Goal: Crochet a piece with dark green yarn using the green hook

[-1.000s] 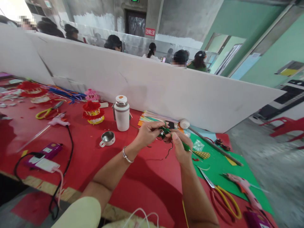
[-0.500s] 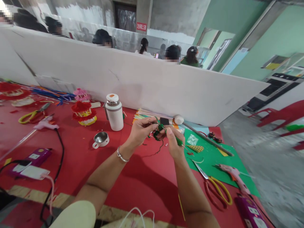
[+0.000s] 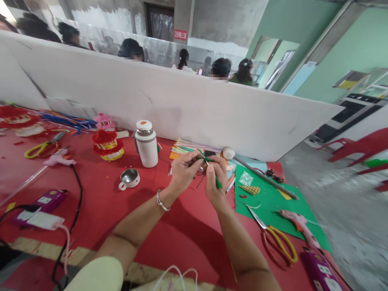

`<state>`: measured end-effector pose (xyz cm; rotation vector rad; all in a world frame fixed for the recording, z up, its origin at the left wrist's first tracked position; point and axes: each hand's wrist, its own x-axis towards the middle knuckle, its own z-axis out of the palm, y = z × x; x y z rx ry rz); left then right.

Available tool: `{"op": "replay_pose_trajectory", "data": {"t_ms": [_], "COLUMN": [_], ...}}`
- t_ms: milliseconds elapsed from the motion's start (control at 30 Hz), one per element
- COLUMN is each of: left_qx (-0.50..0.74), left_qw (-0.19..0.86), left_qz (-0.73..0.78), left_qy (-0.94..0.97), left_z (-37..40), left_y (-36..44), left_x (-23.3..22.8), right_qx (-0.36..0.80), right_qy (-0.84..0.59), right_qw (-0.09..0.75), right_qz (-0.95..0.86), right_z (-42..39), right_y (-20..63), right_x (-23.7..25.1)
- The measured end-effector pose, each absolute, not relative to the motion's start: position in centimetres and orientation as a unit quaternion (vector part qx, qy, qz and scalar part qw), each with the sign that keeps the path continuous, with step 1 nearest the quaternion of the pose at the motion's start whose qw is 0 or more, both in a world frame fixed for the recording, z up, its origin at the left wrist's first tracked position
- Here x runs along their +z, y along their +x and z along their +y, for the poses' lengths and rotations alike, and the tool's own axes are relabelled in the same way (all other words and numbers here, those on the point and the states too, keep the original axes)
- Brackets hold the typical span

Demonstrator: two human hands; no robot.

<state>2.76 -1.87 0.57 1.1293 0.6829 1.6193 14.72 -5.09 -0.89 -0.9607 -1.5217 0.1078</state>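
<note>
Over the middle of the red table, my left hand (image 3: 183,171) is closed in a pinch on a small piece of green yarn work (image 3: 206,159). My right hand (image 3: 216,173) is wrapped round a crochet hook with a green handle (image 3: 218,183). The hook's thin metal tip meets the yarn between both hands, and its other thin end points down to the right. A dark strand of yarn (image 3: 200,182) hangs below the fingers onto the table. Much of the yarn piece is hidden by my fingers.
A white thermos (image 3: 146,147) and steel cup (image 3: 129,178) stand left. On the right are scissors (image 3: 281,242), a pink glue gun (image 3: 298,222) and a rod (image 3: 266,178) on a green sheet (image 3: 312,226). A white partition (image 3: 194,109) runs behind; people sit beyond it.
My hands have drawn closer together. The right hand has moved slightly left and turned, so the hook handle stands steeper. More of the green piece is now covered by fingers.
</note>
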Motion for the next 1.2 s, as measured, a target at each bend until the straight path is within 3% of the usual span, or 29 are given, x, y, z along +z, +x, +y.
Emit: {"op": "replay_pose_trajectory", "data": {"t_ms": [167, 533, 733, 1200], "left_qx": [0.651, 0.636, 0.606, 0.548], "left_qw": [0.597, 0.643, 0.675, 0.692], "left_qz": [0.254, 0.237, 0.225, 0.248], "left_qy": [0.394, 0.356, 0.356, 0.399], "left_z": [-2.2, -3.0, -2.4, -1.2], "left_y": [3.1, 3.1, 1.8, 0.0], "left_x": [1.0, 2.1, 2.8, 2.5], "right_qx": [0.042, 0.079, 0.108, 0.058], "right_qy": [-0.421, -0.383, -0.360, -0.291], "right_qw": [0.634, 0.681, 0.658, 0.587], "right_qz": [-0.647, -0.619, -0.653, -0.754], "right_z": [-5.0, -5.1, -4.7, -3.6], "right_y": [14.6, 13.7, 14.9, 17.7], "right_x": [-1.3, -1.6, -1.3, -1.4]}}
